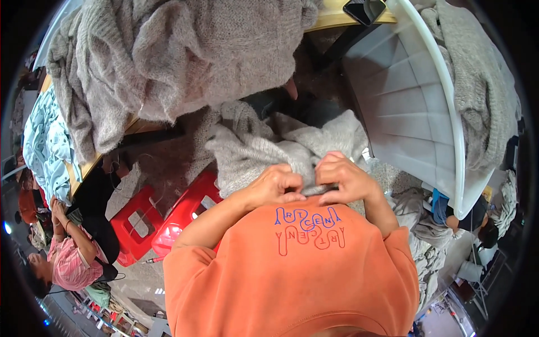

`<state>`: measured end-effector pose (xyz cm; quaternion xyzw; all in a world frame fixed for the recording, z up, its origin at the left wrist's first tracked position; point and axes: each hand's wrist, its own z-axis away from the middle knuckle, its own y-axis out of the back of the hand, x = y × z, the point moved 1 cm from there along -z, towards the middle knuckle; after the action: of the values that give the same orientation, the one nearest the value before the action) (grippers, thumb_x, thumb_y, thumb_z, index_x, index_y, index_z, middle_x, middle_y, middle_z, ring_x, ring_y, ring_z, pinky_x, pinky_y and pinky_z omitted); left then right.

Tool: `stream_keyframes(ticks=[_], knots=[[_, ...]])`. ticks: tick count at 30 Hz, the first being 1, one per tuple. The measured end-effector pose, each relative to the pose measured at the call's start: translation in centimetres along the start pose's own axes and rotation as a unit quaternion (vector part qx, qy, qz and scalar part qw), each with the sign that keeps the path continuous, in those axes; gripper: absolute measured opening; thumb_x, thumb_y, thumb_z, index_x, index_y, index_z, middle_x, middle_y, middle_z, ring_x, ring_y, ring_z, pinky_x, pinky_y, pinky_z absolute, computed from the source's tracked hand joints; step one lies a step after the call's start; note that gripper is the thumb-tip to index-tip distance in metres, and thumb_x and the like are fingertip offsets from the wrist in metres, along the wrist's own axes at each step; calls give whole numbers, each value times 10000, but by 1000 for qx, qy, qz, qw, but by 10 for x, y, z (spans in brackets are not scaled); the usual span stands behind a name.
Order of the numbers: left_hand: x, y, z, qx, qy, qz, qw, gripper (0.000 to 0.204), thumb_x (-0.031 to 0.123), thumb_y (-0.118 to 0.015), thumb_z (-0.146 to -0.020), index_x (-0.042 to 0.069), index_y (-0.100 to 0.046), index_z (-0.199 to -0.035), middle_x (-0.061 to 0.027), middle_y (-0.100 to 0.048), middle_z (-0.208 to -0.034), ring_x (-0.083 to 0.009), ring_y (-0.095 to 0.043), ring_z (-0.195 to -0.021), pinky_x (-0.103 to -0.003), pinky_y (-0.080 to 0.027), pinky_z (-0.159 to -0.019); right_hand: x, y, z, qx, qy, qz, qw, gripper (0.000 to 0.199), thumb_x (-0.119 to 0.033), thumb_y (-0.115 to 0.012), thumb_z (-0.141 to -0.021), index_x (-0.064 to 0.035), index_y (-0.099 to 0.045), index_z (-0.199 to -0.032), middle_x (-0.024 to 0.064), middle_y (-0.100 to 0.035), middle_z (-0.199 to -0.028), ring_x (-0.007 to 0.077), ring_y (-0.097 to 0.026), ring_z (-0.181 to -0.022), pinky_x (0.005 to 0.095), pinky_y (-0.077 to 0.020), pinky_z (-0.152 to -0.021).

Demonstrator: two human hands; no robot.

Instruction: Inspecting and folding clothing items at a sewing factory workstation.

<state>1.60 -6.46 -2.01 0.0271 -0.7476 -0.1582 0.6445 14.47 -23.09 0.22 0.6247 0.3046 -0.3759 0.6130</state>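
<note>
A light grey knit garment (255, 154), bunched in loose folds, lies across my lap, close to my orange top. My left hand (276, 184) is closed on its near edge, fingers curled in and thumb pointing to the right. Just to the right, my right hand (343, 178) pinches the same edge, its knuckles raised. A narrow strip of the knit shows between the two hands. The fingertips are partly hidden, and I cannot tell exactly which part of the garment they hold.
Ahead, a heap of grey-brown knitwear (185, 56) hangs over the table edge. A white plastic bin (401, 84) stands at the right, with more knitwear beyond. A phone (365, 10) lies on the table. Red stools (182, 216) stand at left, near a co-worker handling light blue fabric (49, 146).
</note>
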Motion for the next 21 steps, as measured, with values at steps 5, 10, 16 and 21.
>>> stream_keyframes(ticks=[5, 10, 16, 21], knots=[[17, -8, 4, -12, 24, 127, 992, 273, 123, -692, -650, 60, -461, -519, -42, -411, -446, -185, -399, -418, -317, -302, -418, 18, -15, -43, 82, -136, -8, 987, 315, -47, -630, -674, -70, -604, -987, 102, -560, -1044, 265, -554, -893, 312, -435, -789], [55, 1, -9, -34, -87, 172, 981, 297, 48, -623, -666, 59, -394, -477, -42, -380, -426, -198, -382, -381, -318, -267, -391, 25, -74, -110, -44, 148, -39, 987, 276, -150, -498, -768, -190, -611, -1017, 135, -407, -1264, 308, -352, -1182, 358, -275, -990], [101, 57, 26, 115, -142, 352, 918, 341, 60, -740, -590, 128, -417, -504, 31, -432, -458, -126, -372, -365, -274, -244, -370, 69, -57, -109, 255, 100, 64, 960, 201, -163, -690, -587, -59, -575, -714, 125, -614, -917, 321, -557, -875, 368, -450, -747], [169, 112, 47, 385, -245, -127, 881, 238, 44, -728, -591, 43, -503, -670, -35, -483, -529, -164, -454, -419, -280, -343, -386, -32, 50, -49, 588, 72, -50, 804, 195, -164, -538, -814, 13, -488, -879, 179, -596, -879, 226, -585, -792, 348, -473, -739]])
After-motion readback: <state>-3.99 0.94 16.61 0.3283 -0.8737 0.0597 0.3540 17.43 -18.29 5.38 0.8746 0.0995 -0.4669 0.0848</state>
